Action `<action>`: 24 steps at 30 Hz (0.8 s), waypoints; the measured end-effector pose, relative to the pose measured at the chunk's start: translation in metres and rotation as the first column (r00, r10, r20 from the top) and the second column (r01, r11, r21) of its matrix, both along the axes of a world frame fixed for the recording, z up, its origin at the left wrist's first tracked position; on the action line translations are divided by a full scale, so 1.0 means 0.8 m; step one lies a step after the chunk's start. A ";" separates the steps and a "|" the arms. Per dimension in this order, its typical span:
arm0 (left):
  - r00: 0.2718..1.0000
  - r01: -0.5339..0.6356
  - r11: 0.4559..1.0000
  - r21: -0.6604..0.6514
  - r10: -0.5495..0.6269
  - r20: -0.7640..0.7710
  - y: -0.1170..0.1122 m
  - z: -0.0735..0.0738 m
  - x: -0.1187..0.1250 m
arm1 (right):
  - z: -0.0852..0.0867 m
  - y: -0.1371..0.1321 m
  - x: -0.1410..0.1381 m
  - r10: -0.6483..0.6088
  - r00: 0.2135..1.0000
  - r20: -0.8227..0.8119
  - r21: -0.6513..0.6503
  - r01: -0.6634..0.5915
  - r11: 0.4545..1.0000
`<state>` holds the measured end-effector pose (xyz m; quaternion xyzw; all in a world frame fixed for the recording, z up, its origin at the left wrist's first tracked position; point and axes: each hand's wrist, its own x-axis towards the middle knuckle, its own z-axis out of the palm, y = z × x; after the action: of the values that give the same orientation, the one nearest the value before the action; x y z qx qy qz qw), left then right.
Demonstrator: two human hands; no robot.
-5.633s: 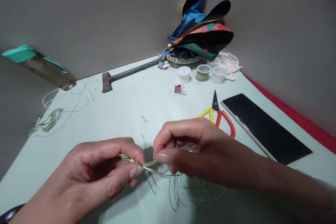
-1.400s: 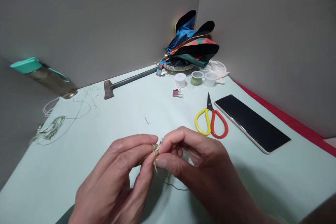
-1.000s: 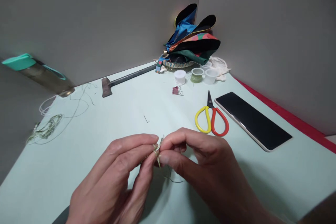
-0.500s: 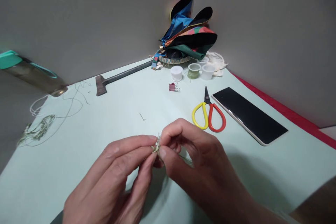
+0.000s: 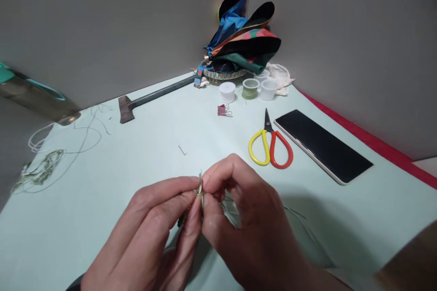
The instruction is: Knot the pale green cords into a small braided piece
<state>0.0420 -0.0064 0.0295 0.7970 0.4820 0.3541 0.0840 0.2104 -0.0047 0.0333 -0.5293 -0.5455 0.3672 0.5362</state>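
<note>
My left hand (image 5: 153, 236) and my right hand (image 5: 246, 223) meet fingertip to fingertip low in the middle of the view, above a pale green table (image 5: 153, 145). Both pinch a thin knotted green cord (image 5: 200, 189), of which only a small tuft shows between the thumbs and forefingers. Loose strands (image 5: 293, 213) trail from under my right hand onto the table. The rest of the cord is hidden by my fingers.
Yellow-and-red scissors (image 5: 269, 145) and a black phone (image 5: 322, 144) lie to the right. A pink binder clip (image 5: 222, 110), three small cups (image 5: 250, 88), a folded colourful umbrella (image 5: 244, 41), a hammer (image 5: 150, 97), a bottle (image 5: 34, 100) and tangled thread (image 5: 41, 170) lie farther back and left.
My hands stay pinched together on the cord and have drifted slightly. More loose strands now show under my right hand. The view has shifted a little to the right.
</note>
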 end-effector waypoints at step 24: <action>0.995 0.063 0.976 0.207 -0.045 -0.090 -0.006 0.010 -0.001 | -0.003 0.009 0.011 0.152 0.657 -0.738 -0.172 -0.401 0.900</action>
<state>0.0409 -0.0112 0.0374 0.8285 0.4235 0.3662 -0.0115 0.2189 0.0024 0.0308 -0.3357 -0.3047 0.7033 0.5475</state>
